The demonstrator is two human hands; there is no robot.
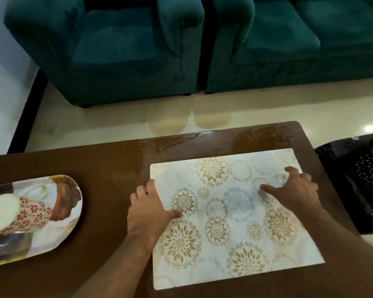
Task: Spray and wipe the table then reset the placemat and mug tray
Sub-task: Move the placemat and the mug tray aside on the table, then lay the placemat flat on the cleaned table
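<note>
Both of my forearms reach in from the bottom of the head view onto the placemat (pixel 230 214), a pale sheet printed with gold and grey round flower patterns that lies flat on the right half of the brown tabletop (pixel 108 168). My left hand (pixel 148 211) sits at the mat's left edge: the thumb lies on top of the mat, while the fingers rest beside the edge, and I cannot tell whether they curl under it. My right hand (pixel 293 190) is spread on the mat's far right part, fingers splayed and slightly arched, fingertips pressing down on the surface, gripping nothing.

Well apart to the left, at the frame edge, the mug tray (pixel 71 203) rests on the same tabletop, with a mug (pixel 28 211) patterned in red flowers on it; wide-angle warping makes its stance hard to judge. Wet-looking streaks mark the wood near the far edge. Beyond the cream floor stand teal sofas (pixel 121 50). A black perforated object (pixel 357 181) sits just off the right side.
</note>
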